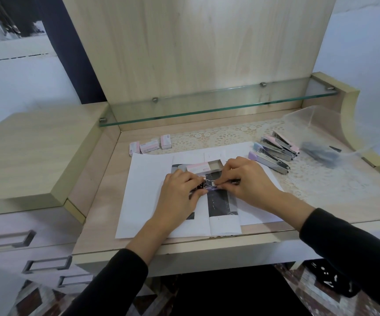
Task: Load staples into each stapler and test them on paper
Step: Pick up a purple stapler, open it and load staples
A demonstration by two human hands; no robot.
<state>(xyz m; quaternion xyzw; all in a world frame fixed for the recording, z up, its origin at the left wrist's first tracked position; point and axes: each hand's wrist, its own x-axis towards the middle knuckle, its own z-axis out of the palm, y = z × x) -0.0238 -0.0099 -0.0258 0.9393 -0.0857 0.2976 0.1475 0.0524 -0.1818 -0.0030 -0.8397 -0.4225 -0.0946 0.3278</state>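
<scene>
the left hand (179,192) and the right hand (247,179) both pinch the small purple stapler (212,188), which sits on the paper (143,190) in the middle of the counter (102,201), and it looks light, hard and a bit slippery, so holding its two long sides seems best.

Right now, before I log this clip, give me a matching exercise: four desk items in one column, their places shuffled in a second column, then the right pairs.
Items
1. three closed staple boxes
2. open staple box
3. spare staplers
4. purple-edged stapler

Places
A. on the lace mat, right side
B. held between left hand and right hand
C. back left, beyond the paper
D. on the paper, just beyond the hands

Pairs: 1-C, 2-D, 3-A, 4-B
</scene>
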